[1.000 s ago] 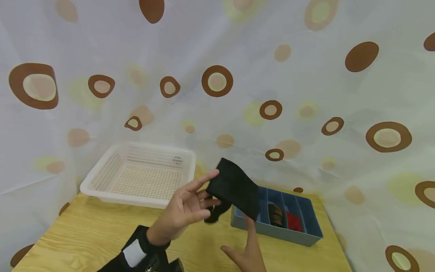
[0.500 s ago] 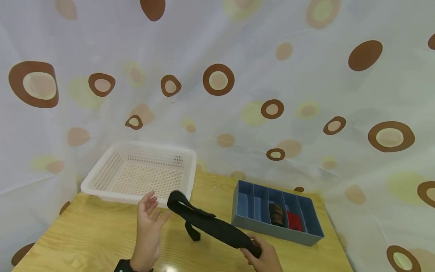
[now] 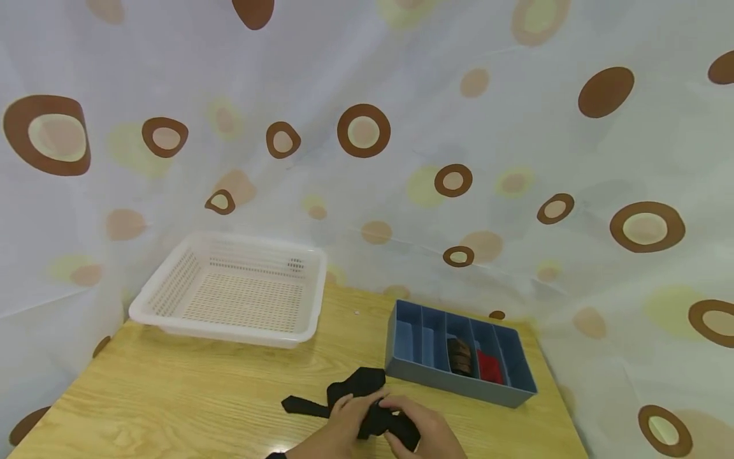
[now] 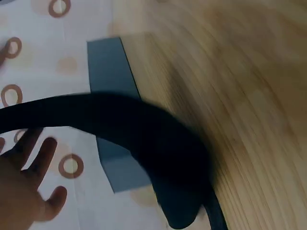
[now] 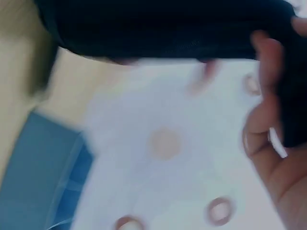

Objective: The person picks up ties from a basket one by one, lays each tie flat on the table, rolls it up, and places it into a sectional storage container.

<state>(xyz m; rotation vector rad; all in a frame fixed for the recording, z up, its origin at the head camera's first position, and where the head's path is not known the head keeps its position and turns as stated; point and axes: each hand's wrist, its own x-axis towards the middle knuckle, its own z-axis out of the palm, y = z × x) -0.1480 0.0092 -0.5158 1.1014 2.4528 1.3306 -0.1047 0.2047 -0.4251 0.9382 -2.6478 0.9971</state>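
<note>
Pale sheeting [image 3: 327, 64] printed with brown rings backs a wood-grain surface [image 3: 201, 382], where a white perforated basket [image 3: 218, 328] stands to the left. At the right, a blue-grey five-compartment organizer [image 3: 453, 383] holds a brown bundle [image 3: 460, 357] in its middle compartment and a red one [image 3: 490, 368] in the next to the right. Nearer the person, a black necktie [image 3: 367, 382] lies bunched at the hands, its narrow end stretched leftward. The right hand [image 3: 430, 430] pinches the near part between thumb and bent fingers; the left hand [image 3: 344, 421] lies over the cloth, though whether it grips or merely presses I cannot tell. Folding or rolling appears to be the step in hand; the next move seems to call for gathering the loose ends snugly.
</note>
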